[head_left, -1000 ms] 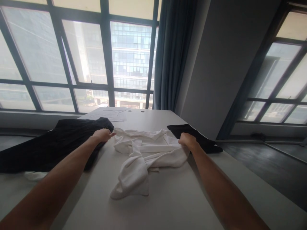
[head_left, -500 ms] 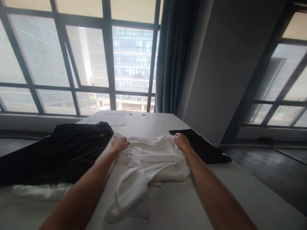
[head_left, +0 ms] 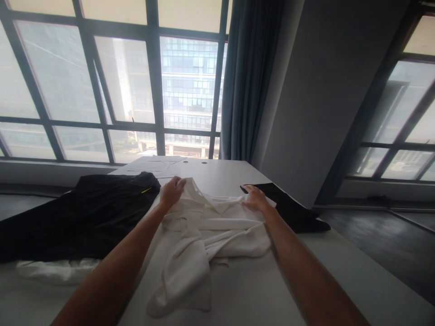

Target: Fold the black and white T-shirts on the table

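Observation:
A crumpled white garment (head_left: pixel 210 231) lies in the middle of the white table (head_left: pixel 258 285). My left hand (head_left: pixel 171 191) is closed on the garment's far left edge and lifts that part a little off the table. My right hand (head_left: pixel 254 199) rests on the garment's far right edge with its fingers stretched out flat, next to a black cloth (head_left: pixel 288 206). One loose sleeve or flap of the white garment trails toward me.
A large black garment (head_left: pixel 78 213) covers the table's left side, with a white cloth (head_left: pixel 57 270) under its near edge. Papers (head_left: pixel 156 165) lie at the far end by the windows. The table's right edge drops to a dark floor (head_left: pixel 380 244).
My left hand has moved from the black garment's edge onto the white garment, gripped it and raised its far left part. My right hand has loosened from a grip to a flat hold.

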`<state>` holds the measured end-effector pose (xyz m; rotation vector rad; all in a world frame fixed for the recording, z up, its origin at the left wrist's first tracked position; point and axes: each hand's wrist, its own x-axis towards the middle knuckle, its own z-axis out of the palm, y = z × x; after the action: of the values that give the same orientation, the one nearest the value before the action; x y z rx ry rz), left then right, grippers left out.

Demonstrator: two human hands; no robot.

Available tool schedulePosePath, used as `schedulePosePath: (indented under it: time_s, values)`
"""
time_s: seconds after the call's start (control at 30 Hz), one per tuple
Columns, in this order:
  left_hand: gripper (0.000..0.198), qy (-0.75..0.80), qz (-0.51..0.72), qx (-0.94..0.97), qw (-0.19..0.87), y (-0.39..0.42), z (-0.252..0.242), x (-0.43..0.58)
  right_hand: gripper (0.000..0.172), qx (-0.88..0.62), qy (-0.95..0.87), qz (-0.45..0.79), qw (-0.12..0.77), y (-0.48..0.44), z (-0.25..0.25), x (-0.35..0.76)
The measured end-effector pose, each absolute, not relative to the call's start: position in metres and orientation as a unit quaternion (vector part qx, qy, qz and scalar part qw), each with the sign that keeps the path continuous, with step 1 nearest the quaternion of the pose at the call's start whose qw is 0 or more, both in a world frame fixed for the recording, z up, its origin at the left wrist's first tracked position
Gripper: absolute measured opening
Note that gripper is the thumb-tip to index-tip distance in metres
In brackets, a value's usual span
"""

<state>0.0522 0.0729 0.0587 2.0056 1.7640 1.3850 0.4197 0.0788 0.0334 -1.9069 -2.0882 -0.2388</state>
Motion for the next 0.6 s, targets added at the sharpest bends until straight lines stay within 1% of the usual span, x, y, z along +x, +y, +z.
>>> schedulePosePath:
  time_s: [0.03, 0.07, 0.1, 0.2, 0.23, 0.3, 0.37, 0.43, 0.5, 0.53, 0.6]
  values:
    - [0.026, 0.568, 0.460, 0.679, 0.068, 0.069, 0.063, 0.057, 0.078, -0.639, -0.753, -0.071, 0.142, 0.080, 0.032, 0.411]
    - [0.027, 0.544, 0.463, 0.696, 0.068, 0.065, 0.067, 0.061, 0.079, -0.621, -0.770, -0.064, 0.134, 0.081, 0.030, 0.403]
    - [0.029, 0.518, 0.468, 0.713, 0.068, 0.062, 0.072, 0.064, 0.072, -0.607, -0.782, -0.062, 0.128, 0.082, 0.027, 0.396]
    - [0.035, 0.451, 0.463, 0.760, 0.069, 0.055, 0.087, 0.063, 0.028, -0.593, -0.792, -0.068, 0.130, 0.081, 0.022, 0.386]
    - [0.035, 0.444, 0.443, 0.776, 0.067, 0.054, 0.091, 0.059, 0.023, -0.600, -0.784, -0.069, 0.144, 0.081, 0.022, 0.386]
    - [0.033, 0.459, 0.369, 0.806, 0.063, 0.055, 0.097, 0.048, 0.027, -0.628, -0.752, -0.063, 0.191, 0.082, 0.027, 0.392]
    - [0.036, 0.506, 0.263, 0.820, 0.050, 0.060, 0.098, 0.034, 0.029, -0.650, -0.714, -0.057, 0.253, 0.083, 0.037, 0.402]
    - [0.031, 0.557, 0.166, 0.814, 0.024, 0.067, 0.093, 0.020, 0.029, -0.652, -0.697, -0.039, 0.296, 0.083, 0.051, 0.412]
    - [0.021, 0.590, 0.109, 0.800, -0.009, 0.074, 0.087, 0.006, 0.030, -0.640, -0.708, 0.018, 0.296, 0.080, 0.066, 0.420]
    - [0.018, 0.601, 0.094, 0.794, -0.017, 0.078, 0.085, -0.001, 0.030, -0.634, -0.718, 0.062, 0.279, 0.078, 0.073, 0.424]
    - [0.020, 0.609, 0.073, 0.790, -0.005, 0.085, 0.083, -0.013, 0.030, -0.624, -0.731, 0.164, 0.223, 0.073, 0.086, 0.430]
